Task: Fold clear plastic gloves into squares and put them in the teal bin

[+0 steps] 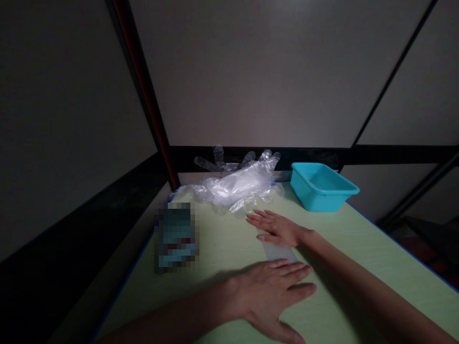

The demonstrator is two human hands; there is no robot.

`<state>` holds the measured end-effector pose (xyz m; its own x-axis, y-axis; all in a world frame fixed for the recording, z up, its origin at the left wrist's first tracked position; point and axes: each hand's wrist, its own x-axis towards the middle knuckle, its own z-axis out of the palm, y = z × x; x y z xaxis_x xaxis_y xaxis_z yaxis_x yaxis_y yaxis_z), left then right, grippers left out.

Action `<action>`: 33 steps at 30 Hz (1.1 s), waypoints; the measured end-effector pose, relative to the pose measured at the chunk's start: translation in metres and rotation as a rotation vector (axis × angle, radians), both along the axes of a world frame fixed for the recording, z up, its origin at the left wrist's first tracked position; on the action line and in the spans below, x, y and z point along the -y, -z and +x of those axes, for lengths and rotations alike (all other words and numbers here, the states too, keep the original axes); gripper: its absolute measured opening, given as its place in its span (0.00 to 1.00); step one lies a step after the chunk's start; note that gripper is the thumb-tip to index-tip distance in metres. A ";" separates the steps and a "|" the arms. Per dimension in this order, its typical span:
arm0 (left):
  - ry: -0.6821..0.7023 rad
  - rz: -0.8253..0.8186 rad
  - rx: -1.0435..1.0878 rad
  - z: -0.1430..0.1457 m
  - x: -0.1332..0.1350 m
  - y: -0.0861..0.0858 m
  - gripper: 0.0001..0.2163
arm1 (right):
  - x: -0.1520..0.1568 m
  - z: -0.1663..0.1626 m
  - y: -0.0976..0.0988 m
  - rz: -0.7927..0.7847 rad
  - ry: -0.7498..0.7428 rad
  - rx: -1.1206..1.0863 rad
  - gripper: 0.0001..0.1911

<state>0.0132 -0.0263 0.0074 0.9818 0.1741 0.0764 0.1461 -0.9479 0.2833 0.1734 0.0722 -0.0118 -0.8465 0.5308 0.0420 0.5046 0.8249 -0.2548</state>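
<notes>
My left hand (274, 289) lies flat on the pale green table (222, 243), fingers stretched out to the right. Its fingertips rest on the near end of a thin clear plastic sheet (277, 249), perhaps a folded glove. My right hand (278, 228) lies flat too, fingers pointing left, pressing on the far end of that same sheet. Neither hand grips anything. A pile of clear plastic gloves (236, 184) sits just beyond my right hand at the table's far edge.
A turquoise plastic tub (321, 186) stands at the far right corner. A blurred-out teal packet (176, 236) lies at the left side of the table. Grey wall panels with dark frames enclose the table on the far and left sides.
</notes>
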 end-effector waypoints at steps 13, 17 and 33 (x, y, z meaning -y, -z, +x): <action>0.010 0.018 -0.021 0.001 0.000 -0.004 0.33 | -0.034 -0.001 0.012 0.079 0.207 -0.177 0.46; 0.014 0.038 -0.010 0.001 -0.001 -0.002 0.33 | -0.041 -0.001 0.015 0.076 0.229 -0.195 0.47; 0.003 0.043 -0.058 0.002 -0.001 -0.005 0.33 | -0.051 -0.005 0.020 0.181 0.433 -0.330 0.43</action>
